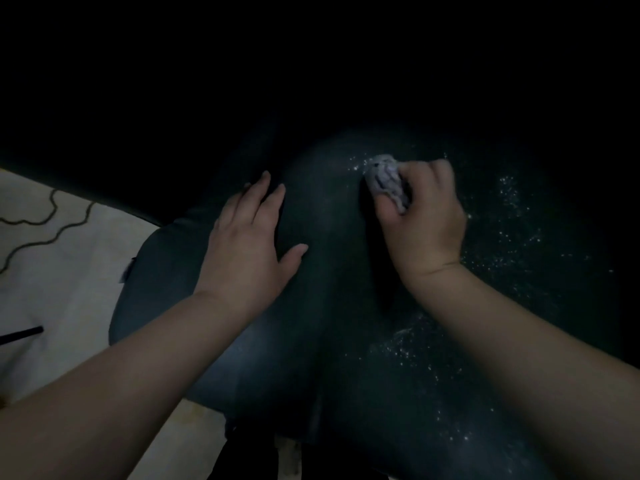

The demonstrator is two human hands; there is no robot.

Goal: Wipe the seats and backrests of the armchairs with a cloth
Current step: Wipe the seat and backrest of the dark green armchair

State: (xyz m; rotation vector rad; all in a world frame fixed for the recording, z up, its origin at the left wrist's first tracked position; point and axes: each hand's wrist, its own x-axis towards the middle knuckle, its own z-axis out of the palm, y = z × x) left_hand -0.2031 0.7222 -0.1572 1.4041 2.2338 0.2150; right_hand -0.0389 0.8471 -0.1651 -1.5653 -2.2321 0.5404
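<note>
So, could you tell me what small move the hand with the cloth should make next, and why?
Probably a short stroke to the right and towards the person. The right hand grips the bunched cloth against the dark armchair, and the pale specks lie mostly on that side, while the surface by the flat left hand looks free of them.

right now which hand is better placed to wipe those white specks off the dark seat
Right. The right hand already grips the bunched cloth against the armchair, with the white specks just beside it. The left hand rests flat with straight fingers, holding nothing, farther from the specks.
</note>
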